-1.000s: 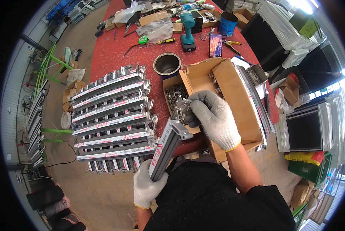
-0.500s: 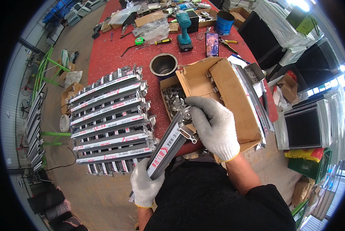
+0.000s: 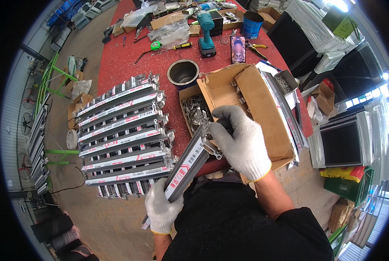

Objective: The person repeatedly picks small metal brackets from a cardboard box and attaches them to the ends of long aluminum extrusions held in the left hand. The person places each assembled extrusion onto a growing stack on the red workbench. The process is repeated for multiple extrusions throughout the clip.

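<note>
My left hand [image 3: 163, 208], in a white-grey work glove, is closed around the lower end of a grey metal profile [image 3: 180, 175] with a printed white film strip. The profile slants up and to the right in front of me. At its upper end a small bright metal fitting [image 3: 213, 150] sticks out. My gloved right hand [image 3: 243, 140] grips that end, with the thumb against it and the index finger curled above, a gap between them; the other fingertips are hidden. Just beyond lies a small box of loose metal fittings [image 3: 196, 109].
Similar profiles [image 3: 124, 138] lie crosswise in a stack on the left of the red table [image 3: 129, 65]. An open cardboard box [image 3: 264, 113] stands at right. Farther back are a metal pot [image 3: 183, 74], a cordless drill [image 3: 206, 35], a phone [image 3: 237, 50], pliers [image 3: 258, 50] and a tape measure [image 3: 156, 45].
My right thumb and index finger have moved apart at the profile's upper end, and the fitting there has turned slightly. The left hand keeps its hold, shifting slightly left.
</note>
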Tool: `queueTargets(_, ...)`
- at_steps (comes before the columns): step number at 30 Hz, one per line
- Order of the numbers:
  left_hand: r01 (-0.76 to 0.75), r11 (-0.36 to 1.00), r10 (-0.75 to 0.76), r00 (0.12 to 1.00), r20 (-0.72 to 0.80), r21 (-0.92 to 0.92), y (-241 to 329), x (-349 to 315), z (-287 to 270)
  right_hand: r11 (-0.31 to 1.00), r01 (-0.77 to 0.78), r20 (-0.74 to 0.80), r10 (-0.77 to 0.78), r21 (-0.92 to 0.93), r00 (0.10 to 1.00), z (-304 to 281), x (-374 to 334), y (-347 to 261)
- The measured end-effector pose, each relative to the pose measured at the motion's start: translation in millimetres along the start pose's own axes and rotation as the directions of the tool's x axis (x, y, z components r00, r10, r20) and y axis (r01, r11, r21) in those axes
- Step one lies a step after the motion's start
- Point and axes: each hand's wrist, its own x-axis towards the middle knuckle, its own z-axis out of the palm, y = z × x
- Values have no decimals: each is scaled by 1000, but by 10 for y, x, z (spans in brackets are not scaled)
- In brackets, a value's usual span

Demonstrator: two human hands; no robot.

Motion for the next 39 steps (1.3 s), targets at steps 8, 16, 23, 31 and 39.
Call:
queueTargets(8, 1, 999, -1, 1000, 5, 50, 17, 17, -1, 998, 46, 68, -48, 40, 996, -6, 64, 82)
queueTargets(16, -11, 999, 10, 1000, 24, 35, -11, 20, -31, 975, -36, 210, -11, 219, 978, -13, 33, 135)
queueTargets(23, 11, 1000, -11, 1000, 19, -7, 14, -14, -5, 730, -409, 347, 246, 548, 905, -9, 35, 301)
queueTargets(31, -42, 998, 41, 998, 41, 40, -16, -16, -43, 699, -468, 479, 202, 541, 855, -67, 142, 482)
queueTargets(39, 41, 999, -40, 992, 121, -5, 34, -65, -36, 650, -458, 469, 173, 606, 866, 118, 25, 633)
